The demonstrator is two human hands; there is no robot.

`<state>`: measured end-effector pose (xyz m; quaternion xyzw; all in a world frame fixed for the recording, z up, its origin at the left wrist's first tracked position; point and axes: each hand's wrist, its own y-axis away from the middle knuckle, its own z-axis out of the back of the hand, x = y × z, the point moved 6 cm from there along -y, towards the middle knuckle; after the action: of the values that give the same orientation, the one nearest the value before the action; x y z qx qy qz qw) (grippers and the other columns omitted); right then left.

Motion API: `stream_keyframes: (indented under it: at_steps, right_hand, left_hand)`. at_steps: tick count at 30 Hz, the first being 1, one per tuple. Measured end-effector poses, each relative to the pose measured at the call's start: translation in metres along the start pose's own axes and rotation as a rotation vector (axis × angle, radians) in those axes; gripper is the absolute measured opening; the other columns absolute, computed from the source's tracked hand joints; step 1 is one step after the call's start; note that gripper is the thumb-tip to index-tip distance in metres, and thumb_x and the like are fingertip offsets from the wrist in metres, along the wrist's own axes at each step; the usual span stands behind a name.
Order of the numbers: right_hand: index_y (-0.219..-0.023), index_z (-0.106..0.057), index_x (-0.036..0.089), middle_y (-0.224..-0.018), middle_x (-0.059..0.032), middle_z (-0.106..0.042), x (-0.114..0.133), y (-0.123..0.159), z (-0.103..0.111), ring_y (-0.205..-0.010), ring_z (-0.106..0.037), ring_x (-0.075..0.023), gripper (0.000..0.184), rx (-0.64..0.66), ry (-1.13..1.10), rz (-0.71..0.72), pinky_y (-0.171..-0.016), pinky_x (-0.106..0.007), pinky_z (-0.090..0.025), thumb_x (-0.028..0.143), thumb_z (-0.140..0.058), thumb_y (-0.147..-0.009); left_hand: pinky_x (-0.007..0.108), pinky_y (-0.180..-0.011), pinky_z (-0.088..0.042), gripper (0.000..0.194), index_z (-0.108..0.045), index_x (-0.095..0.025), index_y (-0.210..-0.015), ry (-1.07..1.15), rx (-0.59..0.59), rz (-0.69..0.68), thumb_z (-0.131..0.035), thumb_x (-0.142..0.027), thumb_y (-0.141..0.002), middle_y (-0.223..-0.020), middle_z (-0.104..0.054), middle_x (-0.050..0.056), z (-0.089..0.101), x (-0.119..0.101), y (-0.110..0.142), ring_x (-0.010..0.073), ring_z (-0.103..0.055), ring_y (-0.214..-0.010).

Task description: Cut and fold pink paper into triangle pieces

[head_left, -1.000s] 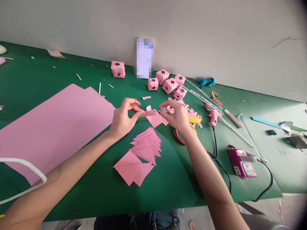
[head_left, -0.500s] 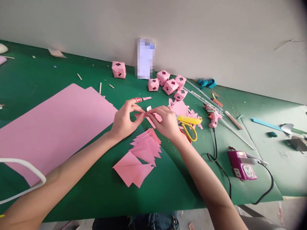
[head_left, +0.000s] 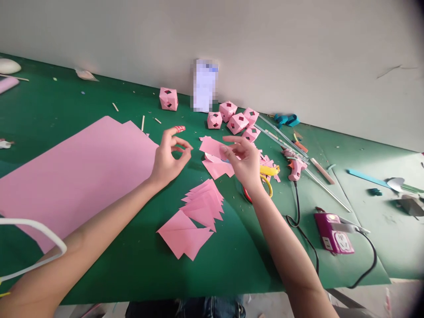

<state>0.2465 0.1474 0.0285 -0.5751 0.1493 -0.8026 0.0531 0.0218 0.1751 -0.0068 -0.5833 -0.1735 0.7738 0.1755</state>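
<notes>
My left hand (head_left: 170, 154) hovers over the green table with curled fingers and nothing visible in them, its thumb tip close to a fingertip. A red wrap covers one of its fingertips. In my right hand (head_left: 247, 161), a pink paper piece (head_left: 211, 147) is pinched between thumb and fingers. Below it lies another pink paper piece (head_left: 218, 169). Nearer me, a fanned row of creased pink paper squares (head_left: 202, 201) rests on the table. Scissors with yellow and red handles (head_left: 270, 171) lie partly hidden behind my right wrist.
Large pink sheets (head_left: 79, 172) cover the left side. Several folded pink paper balls (head_left: 237, 123) and a phone with a blurred screen (head_left: 204, 86) stand near the wall. A pink glue gun (head_left: 296, 168), clear sticks and a purple power socket (head_left: 334, 232) lie right. Paper scraps are scattered behind my right hand.
My hands have moved apart. The left has released the pink paper and drawn back left; the right has shifted right, holding the paper, which now shows its flat face.
</notes>
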Motion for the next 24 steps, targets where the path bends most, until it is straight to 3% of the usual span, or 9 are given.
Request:
stream_keyframes:
  at_steps: [2,5,8,11,13,17,20,22,24]
  right_hand:
    - [-0.112,-0.071,0.026,-0.076,0.0009,-0.074,-0.011,0.004,-0.012,-0.073,-0.069,-0.0183,0.033,0.038,-0.206,-0.162,-0.072,-0.035,-0.058,0.045,-0.077,-0.085]
    - [-0.106,-0.072,0.026,-0.088,-0.0003,-0.076,-0.025,0.013,-0.033,-0.076,-0.070,-0.0153,0.040,0.102,-0.426,-0.364,-0.071,-0.030,-0.059,0.051,-0.083,-0.078]
    - [-0.103,-0.074,0.025,-0.091,-0.0002,-0.075,-0.030,0.020,-0.047,-0.079,-0.070,-0.0138,0.044,0.165,-0.506,-0.451,-0.072,-0.027,-0.060,0.054,-0.087,-0.072]
    - [-0.099,-0.075,0.023,-0.095,-0.0016,-0.075,-0.025,0.022,-0.051,-0.081,-0.069,-0.0144,0.045,0.206,-0.472,-0.416,-0.073,-0.028,-0.061,0.062,-0.083,-0.076]
    - [-0.098,-0.075,0.022,-0.096,-0.0029,-0.076,-0.020,0.022,-0.053,-0.084,-0.070,-0.0159,0.048,0.254,-0.435,-0.371,-0.075,-0.029,-0.061,0.066,-0.079,-0.078]
    - [-0.104,-0.073,0.022,-0.097,-0.0040,-0.077,-0.013,0.024,-0.057,-0.092,-0.073,-0.0190,0.045,0.332,-0.291,-0.297,-0.081,-0.032,-0.059,0.052,-0.088,-0.074]
    - [-0.088,-0.069,0.020,-0.081,-0.0004,-0.070,-0.015,0.025,-0.056,-0.079,-0.067,-0.0164,0.031,0.303,-0.120,-0.217,-0.073,-0.030,-0.055,0.050,-0.077,-0.086]
    - [-0.075,-0.062,0.021,-0.069,0.0025,-0.058,-0.017,0.024,-0.056,-0.069,-0.060,-0.0143,0.039,0.285,-0.080,-0.193,-0.069,-0.030,-0.054,0.054,-0.066,-0.093]
    - [-0.070,-0.058,0.021,-0.068,0.0032,-0.054,-0.020,0.023,-0.054,-0.068,-0.057,-0.0140,0.044,0.275,-0.141,-0.221,-0.069,-0.030,-0.056,0.059,-0.063,-0.093]
  left_hand:
    - [0.033,-0.084,-0.063,0.058,-0.045,-0.025,-0.138,0.183,0.099,0.006,-0.069,-0.031,-0.086,-0.120,-0.074,0.010,-0.010,-0.004,0.003,0.0235,-0.072,-0.115]
    - [0.035,-0.088,-0.065,0.070,-0.042,-0.029,-0.144,0.312,0.150,0.045,-0.079,-0.040,-0.084,-0.150,-0.060,0.014,-0.018,-0.013,0.007,0.0284,-0.065,-0.133]
    - [0.039,-0.089,-0.066,0.072,-0.044,-0.029,-0.142,0.387,0.151,0.128,-0.082,-0.047,-0.084,-0.141,-0.068,0.014,-0.019,-0.018,0.007,0.0311,-0.068,-0.131]
    - [0.044,-0.091,-0.066,0.070,-0.046,-0.027,-0.141,0.424,0.153,0.223,-0.081,-0.050,-0.086,-0.115,-0.078,0.011,-0.018,-0.016,0.005,0.0308,-0.075,-0.119]
    - [0.044,-0.090,-0.067,0.070,-0.046,-0.026,-0.141,0.412,0.145,0.247,-0.082,-0.049,-0.085,-0.108,-0.079,0.009,-0.017,-0.013,0.004,0.0294,-0.078,-0.111]
    - [0.040,-0.084,-0.067,0.071,-0.049,-0.024,-0.138,0.355,0.113,0.270,-0.086,-0.047,-0.082,-0.102,-0.079,0.008,-0.016,-0.003,0.005,0.0257,-0.080,-0.097]
    - [0.035,-0.078,-0.066,0.074,-0.055,-0.025,-0.134,0.257,0.066,0.278,-0.090,-0.050,-0.074,-0.128,-0.073,0.013,-0.015,0.003,0.006,0.0273,-0.076,-0.108]
    - [0.034,-0.078,-0.065,0.072,-0.059,-0.025,-0.131,0.194,0.035,0.257,-0.091,-0.051,-0.072,-0.147,-0.063,0.014,-0.013,0.003,0.006,0.0288,-0.072,-0.117]
    - [0.034,-0.081,-0.065,0.068,-0.061,-0.026,-0.130,0.194,0.036,0.241,-0.090,-0.049,-0.073,-0.150,-0.062,0.012,-0.012,0.003,0.005,0.0273,-0.073,-0.115]
